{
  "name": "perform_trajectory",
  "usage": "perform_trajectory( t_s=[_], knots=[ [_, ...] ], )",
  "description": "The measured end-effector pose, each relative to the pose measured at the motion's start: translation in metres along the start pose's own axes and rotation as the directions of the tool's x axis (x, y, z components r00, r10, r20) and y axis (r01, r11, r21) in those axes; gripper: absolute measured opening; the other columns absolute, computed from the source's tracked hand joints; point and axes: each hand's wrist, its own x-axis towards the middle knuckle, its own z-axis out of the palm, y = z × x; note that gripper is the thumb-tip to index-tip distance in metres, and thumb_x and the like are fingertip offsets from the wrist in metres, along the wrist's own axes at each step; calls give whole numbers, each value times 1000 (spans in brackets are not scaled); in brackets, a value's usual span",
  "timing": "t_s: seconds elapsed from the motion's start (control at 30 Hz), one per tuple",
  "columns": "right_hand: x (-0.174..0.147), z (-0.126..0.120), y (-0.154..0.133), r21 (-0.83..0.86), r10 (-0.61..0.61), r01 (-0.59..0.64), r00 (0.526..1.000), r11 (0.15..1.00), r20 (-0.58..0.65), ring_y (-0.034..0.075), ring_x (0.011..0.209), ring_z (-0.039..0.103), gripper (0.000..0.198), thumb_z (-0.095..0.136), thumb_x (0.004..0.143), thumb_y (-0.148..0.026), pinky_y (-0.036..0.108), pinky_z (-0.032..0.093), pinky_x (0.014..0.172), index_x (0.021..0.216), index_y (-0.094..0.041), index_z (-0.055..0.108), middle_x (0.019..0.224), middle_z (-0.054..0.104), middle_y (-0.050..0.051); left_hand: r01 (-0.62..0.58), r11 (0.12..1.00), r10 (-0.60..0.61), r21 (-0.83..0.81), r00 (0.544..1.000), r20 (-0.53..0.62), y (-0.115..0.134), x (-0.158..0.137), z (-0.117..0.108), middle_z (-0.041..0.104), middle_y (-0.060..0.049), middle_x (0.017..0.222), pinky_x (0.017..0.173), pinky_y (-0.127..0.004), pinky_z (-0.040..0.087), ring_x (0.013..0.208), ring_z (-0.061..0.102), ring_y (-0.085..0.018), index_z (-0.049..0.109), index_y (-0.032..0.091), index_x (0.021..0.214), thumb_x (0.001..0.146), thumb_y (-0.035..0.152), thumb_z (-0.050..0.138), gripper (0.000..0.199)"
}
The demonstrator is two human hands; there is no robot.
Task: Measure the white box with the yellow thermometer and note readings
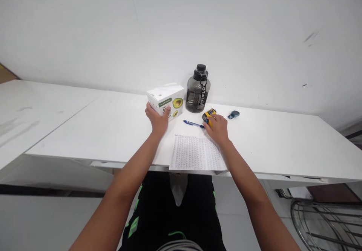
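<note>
My left hand (158,121) is wrapped round the lower left corner of a white cardboard box (163,94) with avocado pictures and green lettering, its thumb lying on the printed front. Bent over a small yellow-and-black handheld device (209,114), my right hand (218,129) grips its near end. Just left of those fingers lies a blue pen (194,124). A printed sheet of paper (197,153) filled with rows of small marks lies flat between my forearms, at the table's front edge.
Behind the box and device stands a large smoky-grey water bottle (197,92) with a black cap, near the wall. A small dark blue-green object (233,114) lies right of my right hand. The white table (283,141) spans the view; a metal-framed rack (325,217) stands below right.
</note>
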Motion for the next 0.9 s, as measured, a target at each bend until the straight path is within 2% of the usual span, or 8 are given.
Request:
perform_trajectory(
  t_s=[0.2,0.3,0.43,0.5,0.57,0.63,0.77,0.9],
  knots=[
    [-4,5,-13,-70,-177,194,965,979,192,33,134,42,28,47,94,-20,58,21,113,103,-18,73,138,60,13,-126,991,129,36,989,-70,-6,-1,2,24,-22,147,119,-54,21,144,20,-35,18,20,146,75,54,73,96],
    [-4,4,-11,-69,-141,156,972,985,188,31,133,45,32,43,93,-14,58,20,114,99,-20,74,134,63,12,-324,945,327,46,932,-155,-10,-2,3,21,-20,147,118,-51,24,144,21,-33,13,22,145,75,56,71,97],
    [-4,1,-11,-50,-120,132,974,990,191,35,135,41,26,51,94,-30,63,16,114,98,-21,75,139,59,12,-493,864,504,105,842,-194,-10,-5,0,35,-19,138,112,-50,33,136,34,-34,25,20,141,73,62,69,92],
    [-4,0,-14,-52,-122,138,966,989,227,36,137,39,24,53,93,-29,64,15,113,95,-20,75,142,57,13,-535,835,546,128,833,-84,-6,-12,-3,52,-15,119,102,-47,42,120,51,-31,41,18,132,76,63,65,76],
    [-3,-1,-18,-50,-104,119,965,992,243,35,134,41,25,51,93,-23,62,20,111,93,-19,75,140,58,13,-577,803,553,146,814,179,0,-21,-6,62,-8,91,88,-42,49,94,62,-25,56,19,118,84,61,55,54],
    [-3,-4,-20,-34,-60,68,977,997,204,33,127,46,27,48,94,-22,56,28,106,95,-19,75,135,61,14,-634,760,513,142,720,467,9,-32,-7,65,-5,74,78,-36,50,77,65,-21,66,20,105,91,57,44,45],
    [-1,-11,-18,113,180,-180,984,977,4,30,106,55,35,43,97,-36,45,39,90,100,-19,73,112,67,15,-704,693,358,158,525,772,23,-47,-2,75,-7,87,73,-33,48,83,70,-22,70,21,107,97,51,38,45],
    [-1,-10,-14,551,380,-365,920,750,92,21,71,57,40,40,95,-54,32,43,67,94,-21,62,73,61,2,-707,672,164,220,431,887,24,-48,5,75,-5,95,71,-32,46,89,70,-24,63,23,120,95,54,43,45]
  ],
)
